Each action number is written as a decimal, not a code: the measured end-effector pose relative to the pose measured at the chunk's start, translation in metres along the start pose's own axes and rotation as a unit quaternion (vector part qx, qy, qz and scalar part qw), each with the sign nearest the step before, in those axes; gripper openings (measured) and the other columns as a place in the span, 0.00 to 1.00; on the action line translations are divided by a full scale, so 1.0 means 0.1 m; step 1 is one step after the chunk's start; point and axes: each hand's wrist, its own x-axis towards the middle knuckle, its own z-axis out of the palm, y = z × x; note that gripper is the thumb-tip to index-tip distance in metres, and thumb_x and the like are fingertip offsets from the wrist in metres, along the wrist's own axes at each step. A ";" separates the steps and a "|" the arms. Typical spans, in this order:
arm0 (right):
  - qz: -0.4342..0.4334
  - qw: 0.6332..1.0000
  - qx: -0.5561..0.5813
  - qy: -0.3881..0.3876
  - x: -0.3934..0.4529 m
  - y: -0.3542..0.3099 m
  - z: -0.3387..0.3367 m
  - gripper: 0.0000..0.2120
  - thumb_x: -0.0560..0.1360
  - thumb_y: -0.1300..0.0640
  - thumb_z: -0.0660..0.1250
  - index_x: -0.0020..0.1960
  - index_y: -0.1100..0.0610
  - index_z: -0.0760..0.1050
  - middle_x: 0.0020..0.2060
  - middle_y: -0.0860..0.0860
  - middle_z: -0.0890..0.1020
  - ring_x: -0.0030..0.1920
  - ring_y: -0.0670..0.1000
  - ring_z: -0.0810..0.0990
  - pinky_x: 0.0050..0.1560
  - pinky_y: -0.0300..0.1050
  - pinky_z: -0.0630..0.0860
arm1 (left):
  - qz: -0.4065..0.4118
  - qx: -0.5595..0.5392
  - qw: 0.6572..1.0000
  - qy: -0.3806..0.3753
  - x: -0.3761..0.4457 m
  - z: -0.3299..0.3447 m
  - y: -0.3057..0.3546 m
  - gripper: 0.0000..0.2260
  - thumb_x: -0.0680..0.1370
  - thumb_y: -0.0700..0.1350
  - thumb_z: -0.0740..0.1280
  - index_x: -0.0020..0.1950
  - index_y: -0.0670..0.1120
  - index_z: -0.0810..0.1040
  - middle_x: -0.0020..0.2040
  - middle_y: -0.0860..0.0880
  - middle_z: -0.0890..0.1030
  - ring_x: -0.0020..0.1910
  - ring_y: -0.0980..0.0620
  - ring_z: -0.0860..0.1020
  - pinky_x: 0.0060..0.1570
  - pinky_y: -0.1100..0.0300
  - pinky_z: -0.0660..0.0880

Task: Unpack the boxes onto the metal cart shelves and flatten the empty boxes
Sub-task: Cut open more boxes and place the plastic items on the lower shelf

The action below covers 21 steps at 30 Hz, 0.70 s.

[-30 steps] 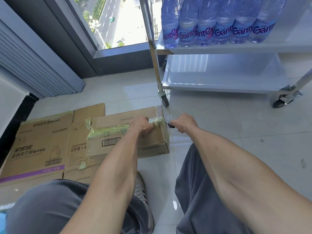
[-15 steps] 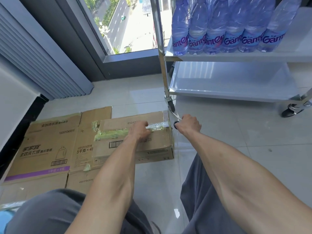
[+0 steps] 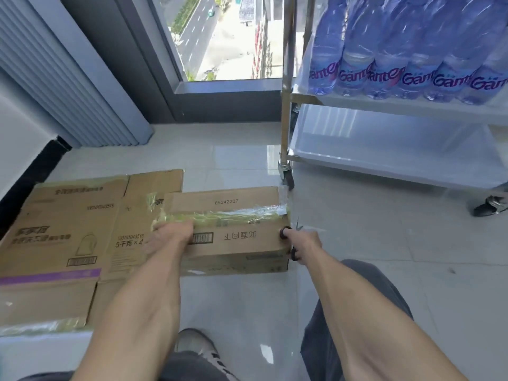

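Observation:
A sealed cardboard box (image 3: 236, 243) sits on the tiled floor, a strip of clear and greenish tape (image 3: 233, 215) running along its top. My left hand (image 3: 170, 237) rests on the box's left end, fingers curled over the tape seam. My right hand (image 3: 305, 246) holds black-handled scissors (image 3: 288, 237) at the box's right end, blades pointing up and away. The metal cart (image 3: 384, 149) stands beyond to the right. Its lower shelf is bare, and the shelf above carries several blue water bottles (image 3: 398, 59).
Flattened cardboard boxes (image 3: 66, 237) lie on the floor to the left, partly under the sealed box. A cart caster (image 3: 286, 174) stands just beyond the box's far right corner. A floor-level window (image 3: 220, 37) and grey blinds (image 3: 68, 78) are behind. My shoe (image 3: 198, 350) is near the bottom.
My left hand slid from the middle of the tape seam to the box's left end. My right hand drew back from the top right corner, showing the scissors' handles.

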 end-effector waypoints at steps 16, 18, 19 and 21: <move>-0.190 0.979 -0.071 0.031 -0.40 -0.40 0.86 0.17 0.77 0.59 0.68 0.65 0.57 0.74 0.58 0.57 0.79 0.49 0.54 0.76 0.46 0.39 0.69 | 0.019 -0.043 0.999 -0.027 -0.15 0.29 -0.64 0.45 0.77 0.71 0.56 0.79 0.38 0.52 0.64 0.40 0.78 0.61 0.39 0.78 0.58 0.47 0.77; -0.179 0.983 -0.025 0.025 -0.46 -0.32 0.99 0.18 0.78 0.61 0.67 0.67 0.58 0.72 0.59 0.57 0.79 0.48 0.50 0.72 0.45 0.37 0.67 | 0.009 -0.065 0.998 -0.026 -0.23 0.31 -0.67 0.42 0.77 0.69 0.57 0.77 0.37 0.56 0.60 0.41 0.79 0.56 0.41 0.79 0.51 0.51 0.78; -0.183 0.982 -0.024 0.024 -0.47 -0.29 1.00 0.18 0.78 0.60 0.67 0.67 0.58 0.72 0.59 0.57 0.79 0.48 0.50 0.72 0.46 0.38 0.67 | 0.004 -0.087 0.996 -0.029 -0.26 0.32 -0.68 0.40 0.78 0.68 0.58 0.75 0.37 0.58 0.57 0.41 0.80 0.53 0.42 0.80 0.48 0.52 0.78; -0.205 0.977 -0.064 0.014 -0.47 -0.27 0.97 0.19 0.77 0.58 0.68 0.68 0.55 0.72 0.60 0.57 0.79 0.51 0.52 0.73 0.48 0.39 0.69 | -0.008 -0.142 0.989 -0.041 -0.32 0.37 -0.74 0.34 0.78 0.65 0.60 0.70 0.39 0.62 0.50 0.43 0.79 0.46 0.43 0.80 0.48 0.50 0.80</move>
